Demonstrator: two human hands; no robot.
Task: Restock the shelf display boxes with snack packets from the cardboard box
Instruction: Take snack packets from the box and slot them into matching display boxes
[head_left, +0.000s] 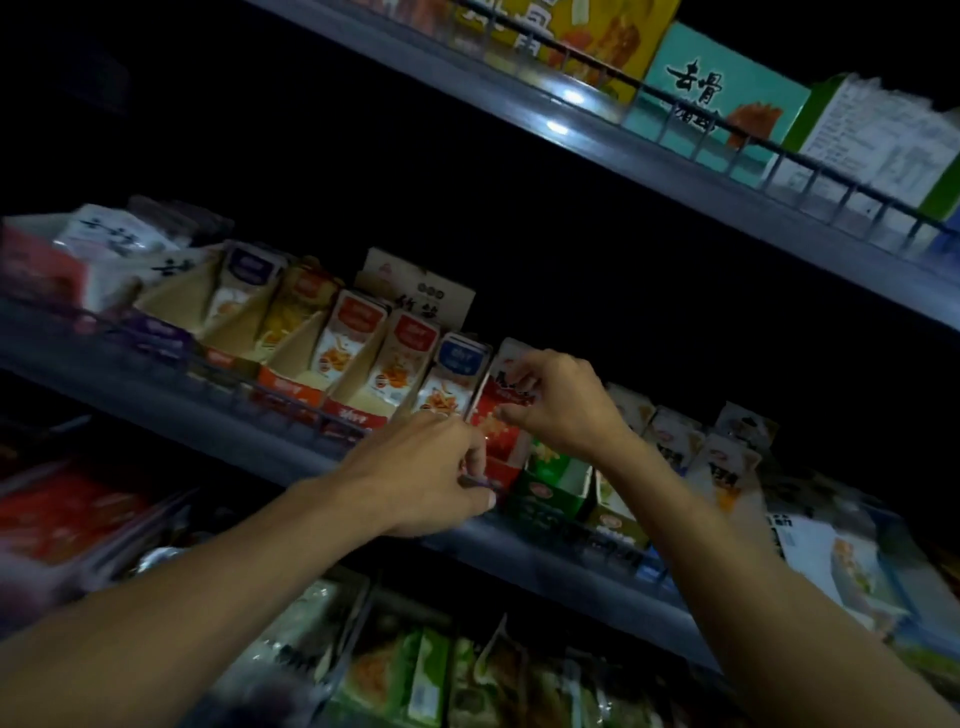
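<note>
Head view: right hand (558, 402) pinches red packets (493, 410) upright in their box; left hand (431, 470), at seven o'clock, pinches the box front (501, 475), likely steadying it.

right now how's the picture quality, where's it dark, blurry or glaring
Head view: dim overall, with black gaps between shelves; glare spots on the top shelf edge; left edge and bottom packets smeared by blur; shelves tilt and bow from the wide lens; sharpest around the right hand, left hand and red packet.
</note>
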